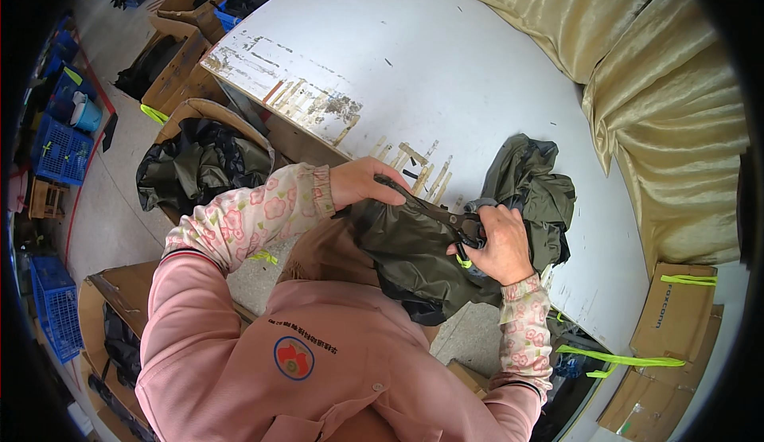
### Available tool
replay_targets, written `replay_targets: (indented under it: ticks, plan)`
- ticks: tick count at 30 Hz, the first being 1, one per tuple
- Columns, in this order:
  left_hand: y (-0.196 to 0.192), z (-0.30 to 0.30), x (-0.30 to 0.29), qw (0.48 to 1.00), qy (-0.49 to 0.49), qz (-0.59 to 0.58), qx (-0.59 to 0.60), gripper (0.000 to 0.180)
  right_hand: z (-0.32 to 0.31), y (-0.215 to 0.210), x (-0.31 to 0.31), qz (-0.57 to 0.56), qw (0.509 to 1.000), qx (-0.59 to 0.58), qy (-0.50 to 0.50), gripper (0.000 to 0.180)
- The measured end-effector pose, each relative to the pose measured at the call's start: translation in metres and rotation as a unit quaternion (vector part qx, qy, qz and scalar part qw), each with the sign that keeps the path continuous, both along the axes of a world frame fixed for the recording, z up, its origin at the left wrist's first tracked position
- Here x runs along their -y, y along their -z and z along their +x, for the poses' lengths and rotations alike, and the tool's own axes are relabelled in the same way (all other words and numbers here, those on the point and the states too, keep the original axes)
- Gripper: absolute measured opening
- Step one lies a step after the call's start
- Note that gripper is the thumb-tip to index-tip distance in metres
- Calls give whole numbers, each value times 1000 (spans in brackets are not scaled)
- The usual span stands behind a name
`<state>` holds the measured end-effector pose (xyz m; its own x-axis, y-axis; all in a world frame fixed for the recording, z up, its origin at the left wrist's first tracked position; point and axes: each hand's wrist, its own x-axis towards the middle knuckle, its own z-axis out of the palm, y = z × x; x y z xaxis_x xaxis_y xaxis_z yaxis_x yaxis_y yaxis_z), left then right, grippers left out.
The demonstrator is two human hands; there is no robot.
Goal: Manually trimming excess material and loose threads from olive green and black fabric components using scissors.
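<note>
The left hand [370,186] pinches the upper edge of the dark green cloth [422,259], while the right hand [504,243] grips dark scissors [471,225] close against it. The cloth hangs at the near side of the white bench [422,52], more green fabric bunched on top. Looks to me like trimming along that edge; whether the blades are parted I can't tell. The next snip calls for taut cloth and left fingers well clear

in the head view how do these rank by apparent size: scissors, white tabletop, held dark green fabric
Largest to smallest:
1. white tabletop, partly covered
2. held dark green fabric
3. scissors
</note>
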<state>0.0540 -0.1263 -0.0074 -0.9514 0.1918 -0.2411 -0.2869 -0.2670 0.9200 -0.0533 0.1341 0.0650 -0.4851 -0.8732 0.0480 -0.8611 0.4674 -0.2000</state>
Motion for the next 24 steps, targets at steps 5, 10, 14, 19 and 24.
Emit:
replay_targets:
  ticks: [5, 10, 14, 19, 24]
  plan:
    - [0, 1, 0, 1000, -5, 7, 10, 24, -2, 8, -1, -14, 1000, -9, -4, 51]
    - [1, 3, 1, 1000, -13, -12, 5, 25, -3, 19, -8, -21, 1000, 6, 12, 44]
    - [2, 3, 0, 1000, -18, -3, 3, 26, -2, 18, -8, -3, 1000, 16, 13, 44]
    - [2, 3, -1, 1000, -20, -14, -3, 28, 3, 4, 1, -16, 1000, 11, 7, 50]
    - [-2, 3, -4, 997, -17, -67, -17, 32, 5, -2, 6, -23, 1000, 1, -9, 50]
